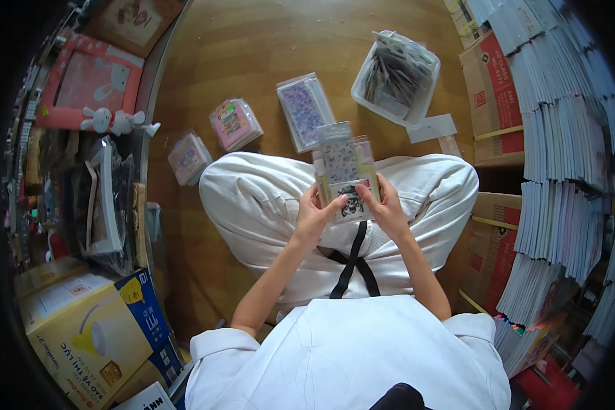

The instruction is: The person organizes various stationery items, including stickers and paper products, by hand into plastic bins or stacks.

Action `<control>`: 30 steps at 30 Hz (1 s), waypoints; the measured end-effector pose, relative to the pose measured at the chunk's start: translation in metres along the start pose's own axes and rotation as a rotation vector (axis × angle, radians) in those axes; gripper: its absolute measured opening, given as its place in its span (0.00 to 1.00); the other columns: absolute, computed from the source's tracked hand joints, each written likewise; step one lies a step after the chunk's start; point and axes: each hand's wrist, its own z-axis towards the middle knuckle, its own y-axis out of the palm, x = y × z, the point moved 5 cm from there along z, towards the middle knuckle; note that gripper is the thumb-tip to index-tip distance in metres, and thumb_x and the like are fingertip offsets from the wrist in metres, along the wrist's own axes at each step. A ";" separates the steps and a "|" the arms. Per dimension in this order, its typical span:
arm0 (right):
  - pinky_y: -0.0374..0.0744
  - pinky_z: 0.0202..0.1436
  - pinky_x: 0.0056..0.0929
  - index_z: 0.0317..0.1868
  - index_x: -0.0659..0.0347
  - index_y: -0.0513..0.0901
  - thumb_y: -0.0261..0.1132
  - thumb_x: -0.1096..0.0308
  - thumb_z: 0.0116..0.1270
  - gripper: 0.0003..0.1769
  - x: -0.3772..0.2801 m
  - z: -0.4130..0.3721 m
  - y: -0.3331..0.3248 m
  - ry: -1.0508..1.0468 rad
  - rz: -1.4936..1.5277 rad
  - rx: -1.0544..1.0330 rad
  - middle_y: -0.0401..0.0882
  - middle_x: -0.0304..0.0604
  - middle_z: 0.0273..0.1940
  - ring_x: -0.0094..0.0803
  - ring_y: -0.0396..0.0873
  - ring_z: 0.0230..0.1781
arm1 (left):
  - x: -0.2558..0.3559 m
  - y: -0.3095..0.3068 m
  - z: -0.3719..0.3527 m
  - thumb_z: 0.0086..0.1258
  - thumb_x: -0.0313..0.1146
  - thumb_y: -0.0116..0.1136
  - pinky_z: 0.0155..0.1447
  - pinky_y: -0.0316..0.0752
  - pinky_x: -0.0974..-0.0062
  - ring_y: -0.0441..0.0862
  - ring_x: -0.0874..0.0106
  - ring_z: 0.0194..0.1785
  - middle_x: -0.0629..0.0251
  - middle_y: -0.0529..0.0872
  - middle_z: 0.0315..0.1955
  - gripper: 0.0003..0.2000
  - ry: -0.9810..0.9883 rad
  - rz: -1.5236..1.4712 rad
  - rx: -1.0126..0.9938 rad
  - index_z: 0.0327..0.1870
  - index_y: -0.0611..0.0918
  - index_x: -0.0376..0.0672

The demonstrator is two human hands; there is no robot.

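Note:
My left hand (313, 215) and my right hand (387, 208) hold a stack of plastic-sleeved sticker packs (342, 164) between them, above my crossed legs. Both thumbs press on the nearest pack, which has a black-and-white picture. Beyond it, a purple-patterned pack stack (302, 113) lies on the floor. Left of that are a pink pack stack (235, 124) and a smaller pale pink stack (189, 158). A white plastic basket (357, 97) filled with sleeved packs stands at the upper right of my hands.
White paper pieces (433, 128) lie beside the basket. Cardboard boxes (490, 96) and tall stacks of books (560, 137) line the right. On the left are a pink rabbit frame (60, 75), a wrapped frame (106, 205) and a yellow-and-blue lamp box (96, 335).

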 end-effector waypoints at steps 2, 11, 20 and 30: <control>0.75 0.44 0.22 0.47 0.67 0.75 0.62 0.64 0.71 0.14 -0.013 0.001 0.003 -0.006 0.010 -0.005 0.80 0.40 0.40 0.21 0.76 0.41 | 0.003 0.006 0.003 0.63 0.25 0.67 0.56 0.77 0.76 0.82 0.75 0.49 0.59 0.84 0.47 0.22 -0.011 -0.015 -0.023 0.56 0.74 0.33; 0.75 0.42 0.30 0.52 0.66 0.73 0.60 0.52 0.72 0.24 0.015 0.025 -0.014 0.005 -0.151 -0.093 0.78 0.49 0.39 0.31 0.77 0.38 | 0.011 0.007 0.021 0.62 0.25 0.67 0.52 0.78 0.77 0.84 0.76 0.45 0.61 0.86 0.44 0.16 0.024 0.039 0.016 0.51 0.80 0.33; 0.78 0.46 0.47 0.44 0.66 0.79 0.68 0.76 0.53 0.16 0.024 0.130 -0.127 -0.248 -1.246 0.426 0.76 0.57 0.44 0.56 0.79 0.41 | -0.002 0.027 0.064 0.62 0.30 0.69 0.49 0.78 0.78 0.84 0.77 0.42 0.62 0.87 0.41 0.16 -0.004 0.190 0.041 0.48 0.81 0.33; 0.82 0.43 0.45 0.30 0.67 0.82 0.60 0.84 0.54 0.06 0.023 0.212 -0.205 -0.255 -1.261 0.508 0.79 0.56 0.39 0.55 0.82 0.39 | -0.036 0.055 0.164 0.59 0.27 0.70 0.46 0.78 0.76 0.84 0.75 0.39 0.61 0.88 0.38 0.15 0.087 0.360 0.108 0.45 0.82 0.32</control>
